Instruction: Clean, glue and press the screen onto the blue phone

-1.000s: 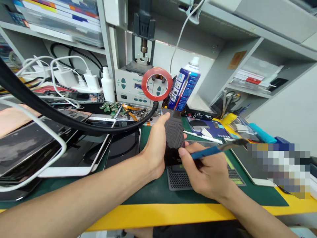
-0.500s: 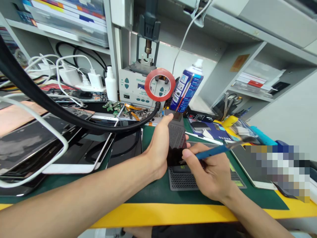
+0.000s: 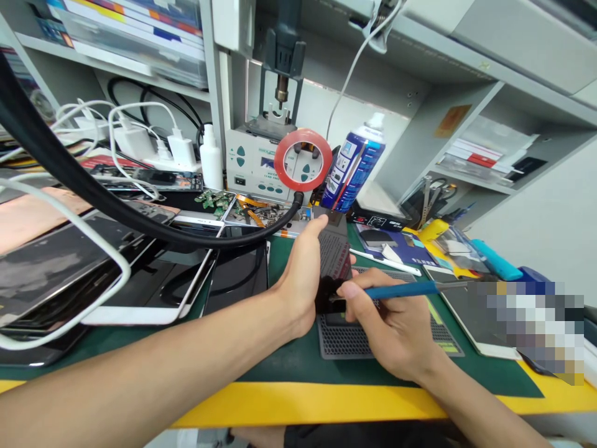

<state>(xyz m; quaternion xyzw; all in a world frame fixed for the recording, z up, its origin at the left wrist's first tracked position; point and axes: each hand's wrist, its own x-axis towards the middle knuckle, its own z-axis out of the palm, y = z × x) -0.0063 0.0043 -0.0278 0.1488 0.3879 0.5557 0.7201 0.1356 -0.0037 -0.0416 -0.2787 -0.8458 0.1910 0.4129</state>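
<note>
Upright in my left hand (image 3: 303, 267) is a dark, opened phone (image 3: 334, 252) with printed lettering across its inside. My left thumb lies along its left side, and the fingertips wrap round its right edge. My right hand (image 3: 396, 330) pinches a pry tool (image 3: 401, 290) with a blue handle and a metal rear end pointing right. Its working tip is at the dark lower part of the phone, where the point of contact is hard to make out. Beneath both hands lies a grey perforated mat (image 3: 347, 341) on the green work mat (image 3: 280, 361).
Several phones and a white-framed tablet (image 3: 144, 316) lie at left under a thick black hose (image 3: 186, 239). Behind stand a soldering station (image 3: 252, 165), a red tape roll (image 3: 280, 162) and a blue spray can (image 3: 354, 168). Another tablet (image 3: 476, 317) lies right.
The pry tool has tilted, its rear end lower and its front nearer the phone's middle. My right hand has shifted slightly left. The left hand keeps its hold on the phone.
</note>
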